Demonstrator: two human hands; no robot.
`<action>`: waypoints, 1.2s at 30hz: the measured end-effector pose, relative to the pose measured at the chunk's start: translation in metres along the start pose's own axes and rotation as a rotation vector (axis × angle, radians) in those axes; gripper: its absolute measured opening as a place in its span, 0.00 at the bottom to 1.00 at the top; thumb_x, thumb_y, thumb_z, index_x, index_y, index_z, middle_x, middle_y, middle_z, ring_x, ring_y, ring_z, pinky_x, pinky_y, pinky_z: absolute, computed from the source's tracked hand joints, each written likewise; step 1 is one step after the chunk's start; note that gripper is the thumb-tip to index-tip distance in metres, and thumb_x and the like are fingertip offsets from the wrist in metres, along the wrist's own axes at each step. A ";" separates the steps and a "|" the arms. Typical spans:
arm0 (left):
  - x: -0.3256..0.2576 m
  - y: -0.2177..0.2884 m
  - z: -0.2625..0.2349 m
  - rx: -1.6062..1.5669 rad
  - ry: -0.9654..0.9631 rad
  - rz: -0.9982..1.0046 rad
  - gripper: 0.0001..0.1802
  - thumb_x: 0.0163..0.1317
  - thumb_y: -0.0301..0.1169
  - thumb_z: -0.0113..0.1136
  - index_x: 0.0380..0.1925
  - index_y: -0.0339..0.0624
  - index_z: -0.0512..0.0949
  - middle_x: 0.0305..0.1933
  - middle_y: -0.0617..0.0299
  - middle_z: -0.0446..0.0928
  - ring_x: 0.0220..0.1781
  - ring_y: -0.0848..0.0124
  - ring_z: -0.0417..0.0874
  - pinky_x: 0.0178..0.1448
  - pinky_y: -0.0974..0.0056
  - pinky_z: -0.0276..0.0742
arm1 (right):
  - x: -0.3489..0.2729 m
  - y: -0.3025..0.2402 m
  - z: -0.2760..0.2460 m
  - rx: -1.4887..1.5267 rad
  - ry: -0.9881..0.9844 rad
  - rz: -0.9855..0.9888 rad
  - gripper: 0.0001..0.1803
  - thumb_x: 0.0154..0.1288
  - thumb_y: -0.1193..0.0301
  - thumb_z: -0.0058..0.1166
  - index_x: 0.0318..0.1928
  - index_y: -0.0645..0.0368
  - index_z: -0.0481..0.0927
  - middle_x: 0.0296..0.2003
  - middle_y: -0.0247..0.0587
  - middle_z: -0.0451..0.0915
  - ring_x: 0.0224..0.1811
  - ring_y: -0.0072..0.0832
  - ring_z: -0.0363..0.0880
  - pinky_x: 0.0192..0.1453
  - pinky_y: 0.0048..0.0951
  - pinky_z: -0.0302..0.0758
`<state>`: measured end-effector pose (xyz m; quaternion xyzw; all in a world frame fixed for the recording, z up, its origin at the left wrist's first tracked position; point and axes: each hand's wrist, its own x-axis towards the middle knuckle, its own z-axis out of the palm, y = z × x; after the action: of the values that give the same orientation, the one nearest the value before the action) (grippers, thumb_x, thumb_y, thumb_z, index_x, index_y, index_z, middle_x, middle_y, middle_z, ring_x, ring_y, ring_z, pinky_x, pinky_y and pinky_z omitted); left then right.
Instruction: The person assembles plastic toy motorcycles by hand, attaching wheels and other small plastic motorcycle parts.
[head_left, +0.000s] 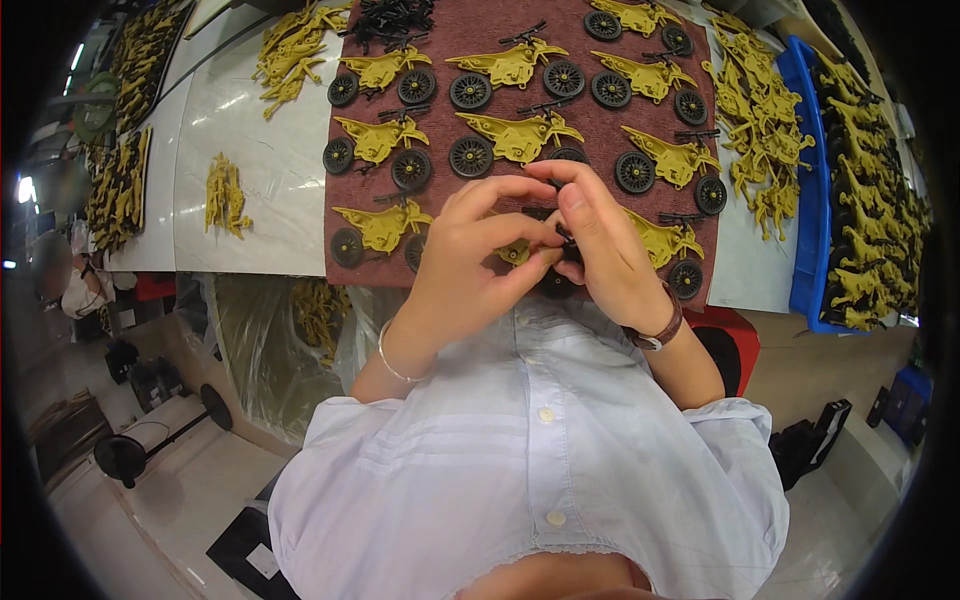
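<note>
Over the near middle of the maroon cloth, my left hand [462, 250] and my right hand [612, 240] meet, both closed. Between their fingertips is a small black plastic part [563, 236], mostly hidden by the fingers. Beneath the hands lies a partly covered yellow toy motorcycle body [514, 252] near a black wheel [556, 286]. Around them, toy motorcycle sets are laid out in rows, such as a yellow body [518, 138] with a spoked black wheel [471, 156] and a thin black handlebar [545, 107] beside it.
The maroon cloth [440, 22] covers the middle of the white table [270, 190]. Yellow part piles [228, 198] lie on the left, with another heap [755, 120] on the right. A blue tray [808, 200] of yellow-and-black pieces stands far right. Black parts [392, 16] sit at the back.
</note>
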<state>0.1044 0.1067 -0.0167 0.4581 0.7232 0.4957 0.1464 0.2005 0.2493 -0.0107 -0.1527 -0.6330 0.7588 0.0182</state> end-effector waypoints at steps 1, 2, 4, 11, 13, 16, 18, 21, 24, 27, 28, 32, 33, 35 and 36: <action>-0.001 -0.001 0.000 0.003 0.002 -0.003 0.14 0.47 0.25 0.66 0.37 0.43 0.83 0.48 0.59 0.78 0.51 0.62 0.78 0.54 0.59 0.72 | 0.000 -0.001 0.000 0.002 -0.004 0.001 0.23 0.76 0.56 0.36 0.58 0.63 0.68 0.36 0.40 0.80 0.35 0.21 0.78 0.36 0.22 0.73; -0.001 -0.001 0.000 -0.014 -0.010 -0.032 0.15 0.47 0.25 0.66 0.39 0.44 0.83 0.48 0.60 0.78 0.51 0.61 0.78 0.54 0.58 0.72 | 0.000 -0.002 0.001 0.074 0.007 0.022 0.23 0.76 0.56 0.36 0.58 0.62 0.68 0.36 0.39 0.80 0.34 0.20 0.78 0.34 0.21 0.72; -0.002 -0.001 -0.001 -0.031 -0.025 -0.061 0.16 0.47 0.26 0.67 0.40 0.44 0.82 0.48 0.61 0.78 0.51 0.61 0.78 0.54 0.58 0.71 | 0.000 -0.001 0.001 0.148 0.020 0.045 0.23 0.76 0.56 0.37 0.58 0.62 0.68 0.35 0.38 0.80 0.32 0.19 0.77 0.33 0.20 0.71; 0.002 0.006 -0.009 0.168 -0.026 0.045 0.11 0.48 0.26 0.68 0.34 0.43 0.82 0.46 0.63 0.79 0.49 0.63 0.78 0.53 0.58 0.70 | 0.000 0.014 0.003 0.135 0.047 -0.007 0.24 0.77 0.55 0.35 0.59 0.61 0.67 0.31 0.32 0.78 0.26 0.11 0.68 0.26 0.14 0.62; 0.001 0.005 -0.010 0.161 -0.006 0.027 0.10 0.48 0.26 0.68 0.32 0.43 0.81 0.45 0.64 0.79 0.47 0.63 0.79 0.52 0.58 0.70 | 0.000 0.015 -0.003 0.168 0.030 -0.016 0.21 0.76 0.59 0.38 0.57 0.61 0.69 0.34 0.32 0.79 0.27 0.13 0.71 0.28 0.17 0.67; -0.002 0.001 -0.012 0.030 0.035 -0.037 0.08 0.47 0.24 0.69 0.29 0.42 0.80 0.40 0.63 0.80 0.43 0.63 0.80 0.49 0.60 0.70 | 0.000 0.013 -0.007 0.229 0.057 -0.011 0.16 0.73 0.64 0.45 0.51 0.63 0.74 0.32 0.33 0.80 0.26 0.12 0.72 0.28 0.17 0.67; -0.002 0.000 -0.017 0.052 0.058 -0.010 0.07 0.47 0.19 0.67 0.27 0.36 0.80 0.37 0.57 0.81 0.42 0.66 0.81 0.48 0.64 0.74 | 0.001 0.018 -0.004 -0.147 0.132 -0.289 0.10 0.69 0.69 0.53 0.43 0.63 0.79 0.31 0.35 0.82 0.27 0.12 0.74 0.29 0.16 0.68; -0.006 -0.001 -0.021 0.094 0.042 -0.008 0.07 0.47 0.20 0.68 0.28 0.35 0.80 0.38 0.57 0.81 0.42 0.65 0.81 0.48 0.64 0.74 | 0.001 0.021 -0.003 -0.200 0.103 -0.244 0.07 0.65 0.72 0.56 0.39 0.63 0.80 0.31 0.34 0.83 0.28 0.12 0.76 0.30 0.17 0.69; -0.009 0.002 -0.019 0.098 0.048 0.004 0.09 0.46 0.20 0.68 0.30 0.35 0.80 0.40 0.56 0.80 0.43 0.65 0.81 0.47 0.65 0.75 | 0.004 0.031 0.004 -0.171 0.106 -0.253 0.08 0.66 0.72 0.55 0.41 0.63 0.80 0.31 0.33 0.83 0.28 0.12 0.76 0.30 0.18 0.70; -0.010 0.002 -0.012 0.057 0.129 0.010 0.11 0.45 0.20 0.69 0.32 0.35 0.82 0.43 0.56 0.80 0.44 0.65 0.81 0.46 0.66 0.76 | 0.004 0.028 0.012 -0.110 0.128 -0.249 0.09 0.67 0.71 0.54 0.44 0.63 0.79 0.31 0.33 0.83 0.28 0.12 0.77 0.31 0.18 0.71; -0.011 0.001 -0.010 0.040 0.181 0.020 0.12 0.45 0.20 0.70 0.33 0.36 0.83 0.44 0.55 0.80 0.45 0.66 0.81 0.46 0.66 0.76 | 0.003 0.025 0.015 -0.093 0.129 -0.230 0.11 0.68 0.71 0.54 0.46 0.64 0.78 0.31 0.34 0.83 0.29 0.13 0.77 0.32 0.19 0.72; -0.015 -0.002 -0.012 0.065 0.200 0.032 0.13 0.45 0.20 0.70 0.34 0.38 0.84 0.45 0.55 0.80 0.46 0.67 0.82 0.46 0.66 0.77 | 0.001 0.018 0.018 -0.041 0.117 -0.216 0.13 0.69 0.70 0.53 0.50 0.63 0.76 0.31 0.34 0.83 0.29 0.13 0.78 0.31 0.19 0.72; -0.016 -0.001 -0.013 0.048 0.211 0.014 0.12 0.45 0.19 0.70 0.33 0.37 0.85 0.45 0.54 0.80 0.45 0.67 0.82 0.47 0.66 0.77 | 0.000 0.015 0.016 -0.053 0.118 -0.196 0.12 0.68 0.71 0.54 0.48 0.63 0.77 0.31 0.34 0.83 0.27 0.13 0.77 0.30 0.20 0.72; -0.018 -0.002 -0.016 0.031 0.222 -0.003 0.11 0.46 0.19 0.71 0.32 0.37 0.85 0.46 0.54 0.80 0.45 0.67 0.82 0.48 0.67 0.77 | -0.001 0.013 0.011 -0.066 0.118 -0.176 0.11 0.67 0.71 0.55 0.46 0.63 0.79 0.31 0.35 0.84 0.26 0.14 0.77 0.29 0.20 0.71; -0.019 -0.006 -0.017 -0.045 0.226 -0.013 0.11 0.46 0.18 0.70 0.32 0.36 0.84 0.46 0.54 0.79 0.46 0.67 0.82 0.48 0.67 0.78 | -0.001 0.014 0.005 -0.200 0.071 -0.255 0.09 0.66 0.72 0.56 0.44 0.63 0.80 0.30 0.36 0.84 0.25 0.15 0.77 0.29 0.21 0.71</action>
<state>0.1006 0.0807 -0.0189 0.3912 0.7265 0.5596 0.0773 0.2022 0.2415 -0.0231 -0.0987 -0.7186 0.6775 0.1215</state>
